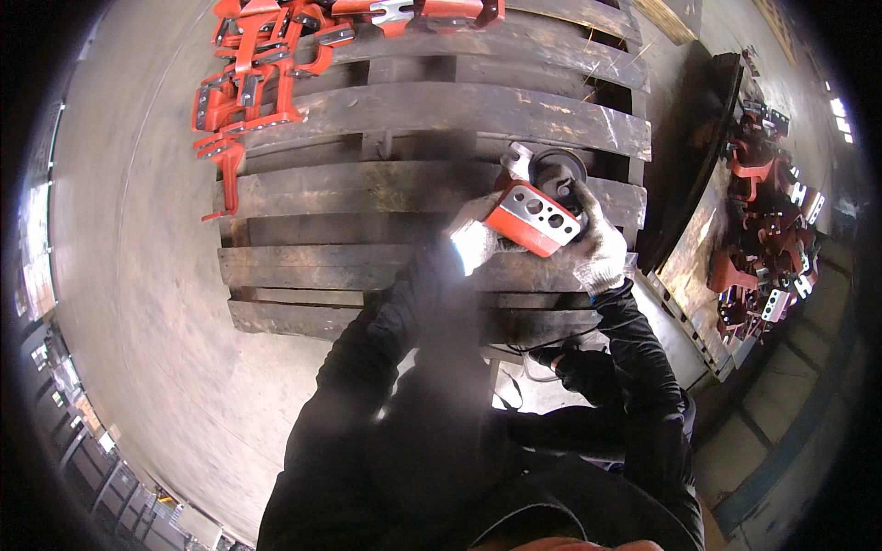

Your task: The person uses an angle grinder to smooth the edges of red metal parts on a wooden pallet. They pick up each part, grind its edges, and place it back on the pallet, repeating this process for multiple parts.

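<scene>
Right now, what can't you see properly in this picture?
All in the head view:
- Left hand: some fingers hidden behind the red part.
- Red part's underside: turned away from the camera.
- Dark round thing: partly covered by the right hand.
- Red pieces: cut off by the top edge.
- Far-left background: too small and blurred.

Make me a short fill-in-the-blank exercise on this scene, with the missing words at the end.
1. Between the white-gloved left hand and white-gloved right hand, the red metal bracket shows a silver face pierced by round ____.
2. The dark, slatted pallet below them is made of ____.
3. More red metal brackets lie toward the pallet's upper ____ corner in the picture.
4. A separate heap of red and silver metal parts lies near the picture's ____ edge.

Missing words: holes; wood; left; right.
</scene>
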`<state>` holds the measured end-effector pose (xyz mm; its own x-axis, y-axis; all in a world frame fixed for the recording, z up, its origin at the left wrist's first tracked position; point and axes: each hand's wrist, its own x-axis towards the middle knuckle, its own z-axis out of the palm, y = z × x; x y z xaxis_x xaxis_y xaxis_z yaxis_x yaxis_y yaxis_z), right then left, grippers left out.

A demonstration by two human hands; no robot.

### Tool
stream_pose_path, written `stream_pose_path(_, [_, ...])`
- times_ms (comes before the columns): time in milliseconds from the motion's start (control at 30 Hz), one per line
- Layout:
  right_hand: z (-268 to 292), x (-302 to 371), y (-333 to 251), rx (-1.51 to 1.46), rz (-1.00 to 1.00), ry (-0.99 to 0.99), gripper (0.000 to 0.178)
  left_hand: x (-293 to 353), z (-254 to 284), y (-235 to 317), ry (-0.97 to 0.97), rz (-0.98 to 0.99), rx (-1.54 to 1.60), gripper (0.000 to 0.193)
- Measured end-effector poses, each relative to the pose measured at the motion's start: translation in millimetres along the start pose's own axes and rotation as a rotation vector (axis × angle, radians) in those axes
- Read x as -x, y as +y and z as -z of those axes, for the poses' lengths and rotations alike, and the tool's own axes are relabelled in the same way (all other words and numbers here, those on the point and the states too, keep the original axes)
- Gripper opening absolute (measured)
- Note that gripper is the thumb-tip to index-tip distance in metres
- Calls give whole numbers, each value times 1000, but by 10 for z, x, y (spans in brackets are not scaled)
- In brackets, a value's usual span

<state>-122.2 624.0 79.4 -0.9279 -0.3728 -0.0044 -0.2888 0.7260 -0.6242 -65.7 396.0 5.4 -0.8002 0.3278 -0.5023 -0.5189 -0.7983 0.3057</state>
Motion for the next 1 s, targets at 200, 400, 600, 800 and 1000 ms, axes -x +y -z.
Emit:
stream_pose_path(200, [74, -29, -155, 24, 21, 16, 81, 44, -95, 64, 42, -5, -81, 35])
stream_pose_path(400, [93, -47, -177, 32, -23, 1, 86, -44, 46, -18, 34, -105, 9, 40])
stream_pose_path(600, [292, 73, -169, -220, -381, 14, 91, -294, 492, 160, 451, -420, -715, 39])
stream_pose_path(800, [518, 142, -388, -399, -375, 16, 92, -452, 162, 672, 767, -336, -1323, 46])
stream_pose_path(1000, [462, 54, -676, -278, -49, -18, 91, -514, 103, 724, 797, -401, -1459, 40])
